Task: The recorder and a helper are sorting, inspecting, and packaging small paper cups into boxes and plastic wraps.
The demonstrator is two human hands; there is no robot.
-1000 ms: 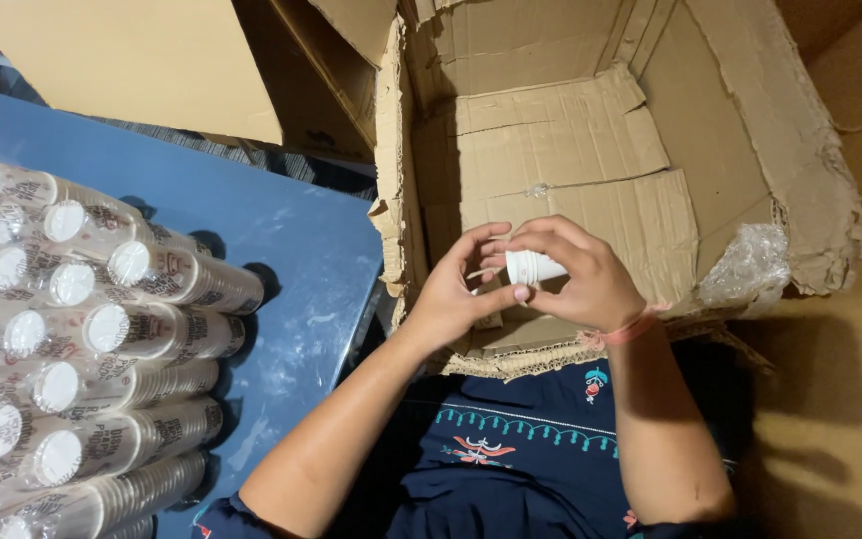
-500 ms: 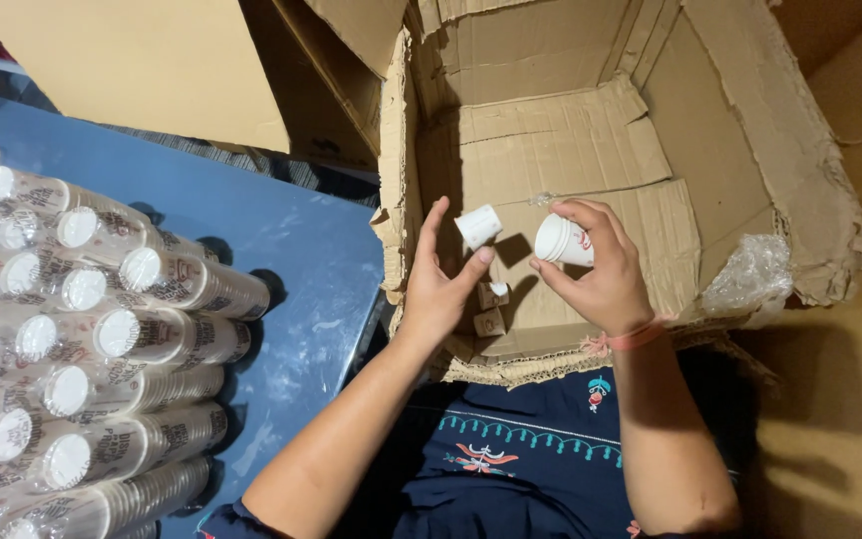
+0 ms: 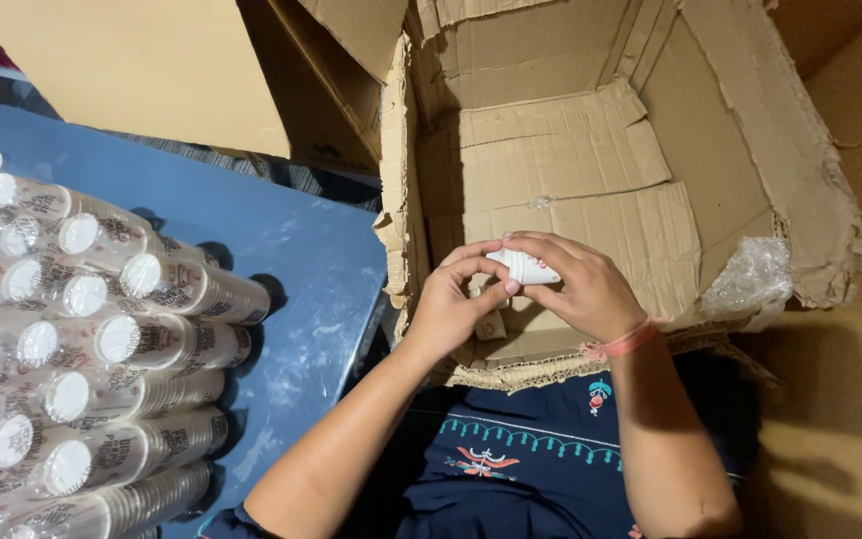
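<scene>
Both my hands meet over the open front of a large worn cardboard box [image 3: 780,150]. My left hand [image 3: 456,304] and my right hand [image 3: 576,289] together grip small white paper cups [image 3: 523,267], pressed together between the fingers. A pink band circles my right wrist. How many cups are in the grip is hidden by my fingers.
Several long sleeves of stacked white paper cups [image 3: 102,339] lie side by side on a blue table [image 3: 291,260] at the left. Crumpled clear plastic [image 3: 750,279] sits at the box's right edge. Another cardboard box [image 3: 152,70] stands behind the table.
Half a second ago my hands were apart, each with a separate cup. They have come back together and the cups are joined between them.
</scene>
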